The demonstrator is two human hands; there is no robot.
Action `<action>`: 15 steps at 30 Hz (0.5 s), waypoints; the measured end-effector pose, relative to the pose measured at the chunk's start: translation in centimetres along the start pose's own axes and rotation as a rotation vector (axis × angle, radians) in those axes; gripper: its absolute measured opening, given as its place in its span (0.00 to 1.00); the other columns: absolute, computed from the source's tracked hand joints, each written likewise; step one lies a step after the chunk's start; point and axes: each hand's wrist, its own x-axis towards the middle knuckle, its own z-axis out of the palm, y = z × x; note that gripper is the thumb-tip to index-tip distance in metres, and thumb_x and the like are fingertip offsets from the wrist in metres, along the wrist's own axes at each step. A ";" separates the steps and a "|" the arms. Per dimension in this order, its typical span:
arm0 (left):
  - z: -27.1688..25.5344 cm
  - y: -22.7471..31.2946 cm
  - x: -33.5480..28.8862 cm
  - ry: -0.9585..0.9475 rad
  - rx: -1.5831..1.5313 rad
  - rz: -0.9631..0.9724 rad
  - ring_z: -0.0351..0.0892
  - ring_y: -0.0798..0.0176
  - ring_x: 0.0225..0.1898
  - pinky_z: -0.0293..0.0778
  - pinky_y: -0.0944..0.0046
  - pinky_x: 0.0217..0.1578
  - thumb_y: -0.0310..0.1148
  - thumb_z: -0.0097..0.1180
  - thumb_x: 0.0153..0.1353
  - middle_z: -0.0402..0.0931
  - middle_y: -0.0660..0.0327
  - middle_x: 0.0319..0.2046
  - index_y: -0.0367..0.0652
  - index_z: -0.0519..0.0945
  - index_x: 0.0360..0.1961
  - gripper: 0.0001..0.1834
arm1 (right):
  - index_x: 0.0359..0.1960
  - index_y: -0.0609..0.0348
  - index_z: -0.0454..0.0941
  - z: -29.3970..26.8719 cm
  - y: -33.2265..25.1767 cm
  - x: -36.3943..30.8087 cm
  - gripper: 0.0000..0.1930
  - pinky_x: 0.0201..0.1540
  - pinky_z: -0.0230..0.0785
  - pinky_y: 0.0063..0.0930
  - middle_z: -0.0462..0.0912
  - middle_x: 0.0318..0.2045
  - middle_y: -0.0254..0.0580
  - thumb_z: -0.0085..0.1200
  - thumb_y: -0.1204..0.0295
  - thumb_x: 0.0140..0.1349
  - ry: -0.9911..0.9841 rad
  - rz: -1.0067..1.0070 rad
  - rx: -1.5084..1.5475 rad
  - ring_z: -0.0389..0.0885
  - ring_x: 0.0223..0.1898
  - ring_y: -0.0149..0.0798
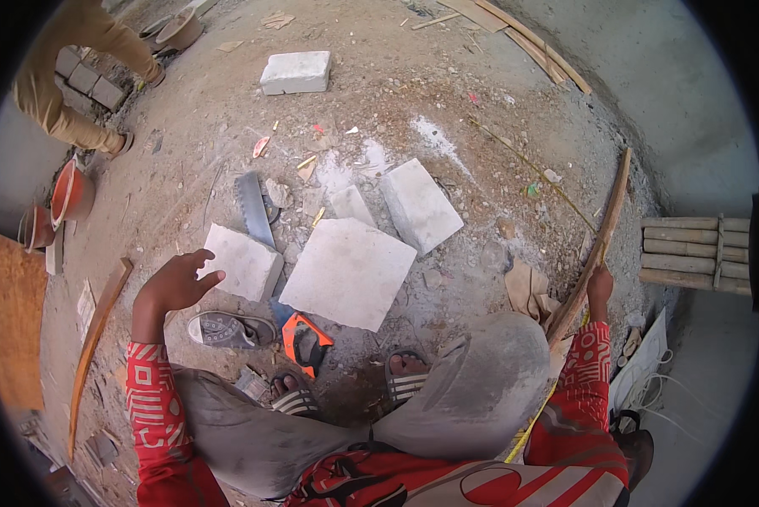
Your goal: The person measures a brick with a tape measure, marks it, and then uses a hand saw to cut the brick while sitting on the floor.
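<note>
My left hand (176,286) hovers with thumb and fingers apart, beside a white lightweight block (242,260) and holding nothing. My right hand (600,289) is closed round a long wooden batten (590,253) that slants past my knee. A yellow measuring tape (535,173) runs along the ground to the batten; more yellow tape shows below that hand. Between my feet and the rubble lies a large white block (350,272). Partly under the blocks is a handsaw with an orange handle (306,345); its toothed blade (253,207) sticks out beyond them.
Farther out are another block (415,207), a small cut piece (351,204) and a lone block (296,73). A grey shoe (231,329) sits near my foot. Orange buckets (73,196) stand left, near a person's legs (79,127). Bundled bamboo poles (696,251) lie right.
</note>
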 end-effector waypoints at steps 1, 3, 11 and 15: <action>0.0 0.8 -0.6 -0.001 0.023 0.018 0.84 0.41 0.50 0.78 0.49 0.53 0.56 0.58 0.68 0.82 0.41 0.51 0.38 0.76 0.61 0.34 | 0.40 0.62 0.81 -0.7 -2.3 -1.7 0.17 0.32 0.75 0.51 0.84 0.25 0.55 0.47 0.60 0.75 -0.069 -0.044 0.198 0.84 0.29 0.58; 0.6 4.2 -1.3 -0.011 -0.042 0.169 0.84 0.39 0.47 0.77 0.49 0.50 0.57 0.55 0.69 0.83 0.41 0.47 0.36 0.78 0.58 0.32 | 0.34 0.65 0.78 -6.0 -8.2 -6.9 0.19 0.28 0.69 0.46 0.79 0.19 0.50 0.45 0.61 0.77 -0.291 -0.090 0.566 0.78 0.21 0.49; 11.3 21.8 8.0 -0.579 -0.686 0.254 0.82 0.49 0.46 0.76 0.50 0.45 0.67 0.36 0.73 0.80 0.42 0.48 0.28 0.75 0.58 0.45 | 0.27 0.66 0.78 -18.2 -17.2 -18.8 0.22 0.29 0.69 0.37 0.80 0.20 0.40 0.49 0.62 0.76 -0.795 -0.429 0.537 0.77 0.22 0.35; 18.4 28.4 11.1 -0.283 -1.326 -0.152 0.82 0.48 0.45 0.76 0.50 0.46 0.68 0.35 0.73 0.79 0.42 0.47 0.25 0.66 0.62 0.47 | 0.33 0.65 0.78 -18.5 -19.3 -22.2 0.19 0.35 0.69 0.36 0.80 0.26 0.41 0.49 0.61 0.76 -0.889 -0.427 0.543 0.78 0.28 0.34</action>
